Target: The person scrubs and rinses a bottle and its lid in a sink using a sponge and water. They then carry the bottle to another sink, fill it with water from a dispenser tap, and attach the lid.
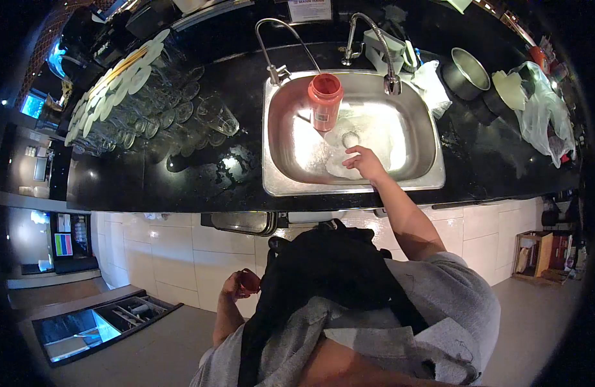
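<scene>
A red plastic jar [324, 111] stands in the steel sink [433, 169], its mouth uncovered below the end of a thin curved tap [269, 48]. My right hand [367, 164] hovers over the sink's near side, right of the jar and apart from it. Its fingers are spread and hold nothing that I can see. Down at my left side, away from the counter, my left hand [231, 285] is closed on a red lid [249, 282]. Near my right fingers is the sink's drain [350, 139], with whitish water or foam around it.
A second tap with a spring hose [379, 40] reaches over the sink. Drinking glasses [149, 119] crowd the counter's left, several under white discs; one glass [218, 116] lies nearer the sink. At the right are a metal pot [466, 74] and a plastic bag [547, 116].
</scene>
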`<state>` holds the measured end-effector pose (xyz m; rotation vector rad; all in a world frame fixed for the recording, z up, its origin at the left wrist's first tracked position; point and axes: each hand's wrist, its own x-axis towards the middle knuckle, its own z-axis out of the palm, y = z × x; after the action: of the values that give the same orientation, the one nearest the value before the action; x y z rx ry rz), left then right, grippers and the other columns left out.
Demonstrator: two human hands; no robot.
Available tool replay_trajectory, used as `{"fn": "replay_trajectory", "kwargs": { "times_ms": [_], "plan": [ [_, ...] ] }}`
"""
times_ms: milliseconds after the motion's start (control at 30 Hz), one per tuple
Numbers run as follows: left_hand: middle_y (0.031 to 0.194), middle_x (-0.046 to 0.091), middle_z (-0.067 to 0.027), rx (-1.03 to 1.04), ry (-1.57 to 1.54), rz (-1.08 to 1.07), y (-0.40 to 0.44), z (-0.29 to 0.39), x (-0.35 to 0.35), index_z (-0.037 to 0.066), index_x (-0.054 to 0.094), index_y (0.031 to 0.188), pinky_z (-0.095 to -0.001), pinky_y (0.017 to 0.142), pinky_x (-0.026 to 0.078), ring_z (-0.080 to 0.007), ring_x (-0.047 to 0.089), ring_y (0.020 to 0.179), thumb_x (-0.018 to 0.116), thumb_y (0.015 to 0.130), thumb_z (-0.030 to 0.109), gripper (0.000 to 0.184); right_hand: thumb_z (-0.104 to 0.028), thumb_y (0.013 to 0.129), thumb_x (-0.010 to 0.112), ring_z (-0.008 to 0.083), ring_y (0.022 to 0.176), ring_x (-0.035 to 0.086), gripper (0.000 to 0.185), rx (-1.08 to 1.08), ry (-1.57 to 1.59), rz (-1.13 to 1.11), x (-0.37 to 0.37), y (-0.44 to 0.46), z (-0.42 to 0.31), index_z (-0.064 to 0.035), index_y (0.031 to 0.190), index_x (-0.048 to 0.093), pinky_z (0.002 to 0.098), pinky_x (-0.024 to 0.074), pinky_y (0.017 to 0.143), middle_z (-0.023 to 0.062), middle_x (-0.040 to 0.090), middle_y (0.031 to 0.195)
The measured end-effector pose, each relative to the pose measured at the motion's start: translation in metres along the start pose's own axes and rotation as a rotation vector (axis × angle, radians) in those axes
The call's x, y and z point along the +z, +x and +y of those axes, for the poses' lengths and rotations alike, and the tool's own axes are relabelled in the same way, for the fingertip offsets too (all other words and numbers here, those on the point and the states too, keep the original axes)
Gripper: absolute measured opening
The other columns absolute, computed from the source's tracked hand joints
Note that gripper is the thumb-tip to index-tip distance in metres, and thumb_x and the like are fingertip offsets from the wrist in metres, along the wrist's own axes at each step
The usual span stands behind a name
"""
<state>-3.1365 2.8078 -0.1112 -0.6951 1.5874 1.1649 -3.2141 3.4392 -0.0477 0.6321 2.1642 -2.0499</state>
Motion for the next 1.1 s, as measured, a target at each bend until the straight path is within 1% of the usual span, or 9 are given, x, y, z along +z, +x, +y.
{"fn": "replay_trajectory", "kwargs": {
  "times_ms": [133, 200, 367, 433, 567, 633, 767, 933, 1100],
  "plan": [
    [0.109, 0.068, -0.0093, 0.051, 0.032, -0.125, 0.013, -0.007, -0.011, 0.019, 0.056, 0.126, -0.0465, 0.070, 0.055, -0.0282, 0.068, 0.086, 0.047, 0.093, 0.055, 0.050, 0.010, 0.083, 0.050, 0.0198, 0.089, 0.069, 0.043, 0.009, -0.026, 0.050, 0.001, 0.003, 0.002, -0.0001, 0.124, 0.056, 0.0301, 0.0528, 0.079, 0.0192, 0.071, 0.105],
    [0.110, 0.068, -0.0099, -0.050, 0.037, 0.051, -0.006, 0.008, 0.003, 0.019, 0.055, 0.128, -0.0484, 0.072, 0.055, -0.0282, 0.068, 0.089, 0.046, 0.094, 0.056, 0.051, 0.005, 0.084, 0.053, 0.0212, 0.087, 0.069, 0.040, 0.028, -0.024, 0.073, 0.003, 0.002, 0.001, -0.0002, 0.123, 0.057, 0.0308, 0.0534, 0.078, 0.0197, 0.071, 0.102],
    [0.112, 0.068, -0.0104, -0.005, -0.016, 0.030, -0.008, 0.006, 0.007, 0.019, 0.055, 0.129, -0.0506, 0.075, 0.054, -0.0292, 0.068, 0.090, 0.048, 0.093, 0.055, 0.052, 0.001, 0.084, 0.054, 0.0223, 0.084, 0.070, 0.039, 0.078, -0.043, 0.100, 0.003, -0.003, -0.004, 0.0003, 0.123, 0.057, 0.0320, 0.0540, 0.075, 0.0205, 0.071, 0.101],
    [0.112, 0.068, -0.0102, 0.016, -0.026, 0.060, -0.005, 0.003, 0.007, 0.018, 0.055, 0.129, -0.0510, 0.077, 0.054, -0.0294, 0.067, 0.092, 0.049, 0.092, 0.055, 0.052, 0.014, 0.078, 0.048, 0.0196, 0.088, 0.070, 0.055, 0.079, -0.029, 0.039, -0.001, 0.001, 0.001, -0.0034, 0.129, 0.054, 0.0308, 0.0511, 0.074, 0.0170, 0.071, 0.105],
    [0.112, 0.067, -0.0101, -0.031, 0.024, 0.057, -0.003, 0.003, 0.009, 0.017, 0.055, 0.127, -0.0491, 0.073, 0.054, -0.0290, 0.068, 0.089, 0.052, 0.090, 0.054, 0.052, 0.017, 0.075, 0.048, 0.0199, 0.088, 0.070, 0.059, 0.094, -0.015, 0.009, -0.003, 0.002, 0.004, -0.0031, 0.130, 0.053, 0.0308, 0.0510, 0.074, 0.0171, 0.071, 0.105],
    [0.112, 0.067, -0.0104, -0.024, 0.011, 0.055, -0.006, 0.003, 0.010, 0.017, 0.056, 0.126, -0.0485, 0.071, 0.054, -0.0292, 0.067, 0.090, 0.053, 0.090, 0.053, 0.051, 0.006, 0.083, 0.048, 0.0220, 0.080, 0.070, 0.044, 0.043, 0.010, 0.024, -0.001, 0.000, 0.004, 0.0022, 0.127, 0.055, 0.0312, 0.0540, 0.075, 0.0202, 0.072, 0.098],
    [0.114, 0.066, -0.0117, -0.038, 0.000, -0.009, -0.002, 0.001, 0.005, 0.017, 0.056, 0.125, -0.0478, 0.073, 0.054, -0.0306, 0.066, 0.095, 0.052, 0.090, 0.053, 0.050, 0.013, 0.080, 0.047, 0.0194, 0.088, 0.069, 0.055, 0.061, -0.025, -0.015, -0.002, 0.003, 0.002, -0.0025, 0.132, 0.052, 0.0296, 0.0505, 0.073, 0.0169, 0.071, 0.105],
    [0.115, 0.066, -0.0115, -0.057, 0.045, 0.066, 0.007, -0.002, 0.005, 0.018, 0.057, 0.125, -0.0484, 0.071, 0.055, -0.0304, 0.067, 0.094, 0.050, 0.091, 0.054, 0.050, -0.004, 0.092, 0.045, 0.0187, 0.083, 0.069, 0.041, 0.117, -0.030, 0.074, 0.005, -0.008, -0.019, -0.0044, 0.132, 0.053, 0.0287, 0.0502, 0.073, 0.0171, 0.071, 0.106],
    [0.115, 0.066, -0.0111, -0.041, 0.029, 0.094, -0.005, 0.004, 0.011, 0.020, 0.056, 0.127, -0.0496, 0.076, 0.054, -0.0304, 0.067, 0.095, 0.048, 0.092, 0.053, 0.049, -0.006, 0.092, 0.047, 0.0200, 0.083, 0.070, 0.041, 0.112, 0.044, 0.054, 0.001, 0.001, -0.002, -0.0056, 0.132, 0.053, 0.0293, 0.0507, 0.074, 0.0172, 0.071, 0.106]
  ]
}}
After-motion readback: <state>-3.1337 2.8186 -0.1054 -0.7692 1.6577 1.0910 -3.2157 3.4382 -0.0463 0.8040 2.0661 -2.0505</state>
